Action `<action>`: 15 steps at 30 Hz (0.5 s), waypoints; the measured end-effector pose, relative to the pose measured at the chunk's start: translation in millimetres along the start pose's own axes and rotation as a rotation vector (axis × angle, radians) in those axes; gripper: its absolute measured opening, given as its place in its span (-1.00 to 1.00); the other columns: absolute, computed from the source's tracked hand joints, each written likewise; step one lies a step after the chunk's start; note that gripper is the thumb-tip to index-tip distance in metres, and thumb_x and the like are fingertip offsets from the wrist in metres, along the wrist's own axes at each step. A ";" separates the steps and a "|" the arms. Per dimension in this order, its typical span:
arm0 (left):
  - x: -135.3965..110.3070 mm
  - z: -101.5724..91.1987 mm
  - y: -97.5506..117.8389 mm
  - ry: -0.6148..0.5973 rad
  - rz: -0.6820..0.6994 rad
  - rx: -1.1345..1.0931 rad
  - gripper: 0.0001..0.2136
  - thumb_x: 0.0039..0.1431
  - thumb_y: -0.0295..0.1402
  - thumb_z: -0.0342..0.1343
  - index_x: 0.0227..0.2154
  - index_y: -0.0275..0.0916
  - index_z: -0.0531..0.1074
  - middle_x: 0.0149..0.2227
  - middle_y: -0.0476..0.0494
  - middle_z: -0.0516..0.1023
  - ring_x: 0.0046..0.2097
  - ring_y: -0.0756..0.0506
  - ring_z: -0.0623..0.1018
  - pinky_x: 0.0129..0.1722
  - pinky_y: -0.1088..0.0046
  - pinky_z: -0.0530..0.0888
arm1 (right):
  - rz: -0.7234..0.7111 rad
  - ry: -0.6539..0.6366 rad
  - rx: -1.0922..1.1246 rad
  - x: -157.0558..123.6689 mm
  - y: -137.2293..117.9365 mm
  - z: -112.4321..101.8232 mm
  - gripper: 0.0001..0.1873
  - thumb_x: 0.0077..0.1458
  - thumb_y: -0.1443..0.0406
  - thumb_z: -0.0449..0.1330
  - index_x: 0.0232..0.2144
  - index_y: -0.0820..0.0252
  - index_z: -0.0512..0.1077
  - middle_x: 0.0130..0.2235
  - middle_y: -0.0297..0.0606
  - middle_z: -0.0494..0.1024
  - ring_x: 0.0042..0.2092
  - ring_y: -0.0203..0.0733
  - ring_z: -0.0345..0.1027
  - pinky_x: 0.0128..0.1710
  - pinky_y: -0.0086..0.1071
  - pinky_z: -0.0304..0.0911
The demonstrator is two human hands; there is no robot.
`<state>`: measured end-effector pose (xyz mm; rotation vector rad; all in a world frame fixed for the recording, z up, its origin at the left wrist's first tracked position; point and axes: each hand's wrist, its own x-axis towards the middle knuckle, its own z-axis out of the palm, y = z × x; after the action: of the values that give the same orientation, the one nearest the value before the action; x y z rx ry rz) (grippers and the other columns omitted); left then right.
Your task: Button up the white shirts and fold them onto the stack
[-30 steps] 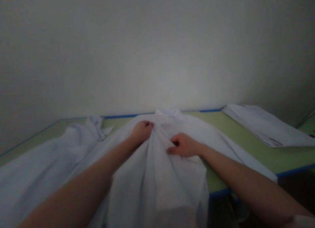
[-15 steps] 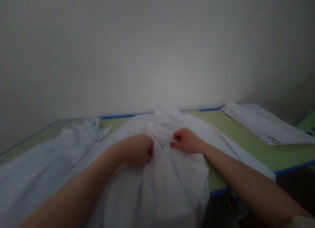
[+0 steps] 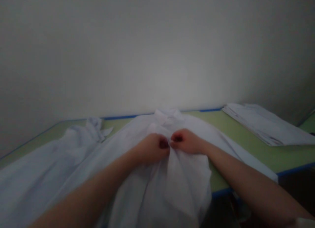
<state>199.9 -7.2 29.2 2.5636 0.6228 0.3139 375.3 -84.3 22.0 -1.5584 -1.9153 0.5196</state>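
Observation:
A white shirt (image 3: 182, 185) lies over the table with its collar end toward the wall, and its lower part hangs down over the near edge. My left hand (image 3: 156, 149) pinches the front of the shirt near its middle. Fingertips almost touching it, my right hand (image 3: 185, 141) pinches the cloth from the other side. The fabric is drawn up into folds where the two hands meet. Any small part between the fingertips is too blurred to make out.
Another crumpled white garment (image 3: 81, 139) lies on the left side of the green table (image 3: 248, 141), which has blue edging. A flat stack of folded white cloth or sheets (image 3: 268, 121) rests at the right. A plain wall (image 3: 157, 50) rises behind.
My left hand has moved right with cloth in its fingers, up against the right hand. The right hand has hardly moved. The shirt front is now gathered between them.

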 end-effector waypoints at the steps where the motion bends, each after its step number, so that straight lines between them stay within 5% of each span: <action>1: 0.8 4.7 -0.9 0.015 -0.004 -0.011 -0.78 -0.04 -0.24 0.00 -0.52 -0.27 0.45 -0.56 -0.05 0.46 -0.48 -0.02 0.42 -0.52 0.52 0.19 | -0.006 -0.028 0.030 0.6 0.2 0.4 -0.81 -0.01 0.24 0.13 -0.44 0.28 0.44 -0.48 -0.33 0.45 -0.45 -0.37 0.23 -0.45 -0.50 0.10; 4: 3.8 14.3 -4.1 0.064 -0.012 -0.036 -0.77 -0.02 -0.20 0.00 -0.50 -0.27 0.43 -0.54 -0.05 0.45 -0.48 -0.01 0.41 -0.53 0.52 0.18 | 0.003 -0.067 0.082 2.3 1.1 0.5 -0.81 0.02 0.27 0.09 -0.41 0.28 0.45 -0.42 -0.30 0.48 -0.41 -0.36 0.26 -0.39 -0.49 0.14; 9: 7.6 17.4 -7.9 0.130 -0.060 -0.079 -0.73 -0.05 -0.13 0.05 -0.54 -0.27 0.38 -0.56 -0.03 0.42 -0.50 0.01 0.37 -0.55 0.54 0.18 | 0.042 0.051 0.048 3.3 4.2 0.1 -0.77 0.01 0.21 0.09 -0.48 0.28 0.41 -0.51 -0.35 0.40 -0.46 -0.39 0.19 -0.45 -0.50 0.09; 15: 7.7 17.8 -8.1 0.068 -0.091 -0.321 -0.74 -0.13 -0.16 0.15 -0.55 -0.28 0.33 -0.59 0.01 0.38 -0.53 0.04 0.36 -0.58 0.57 0.21 | 0.049 0.041 -0.033 2.8 5.1 0.5 -0.76 -0.14 0.21 0.19 -0.62 0.26 0.28 -0.63 -0.46 0.21 -0.54 -0.44 0.01 -0.55 -0.51 -0.07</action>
<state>209.3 -4.3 10.7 2.2190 0.6543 0.4337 378.4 -80.4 19.0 -1.6280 -1.8677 0.4759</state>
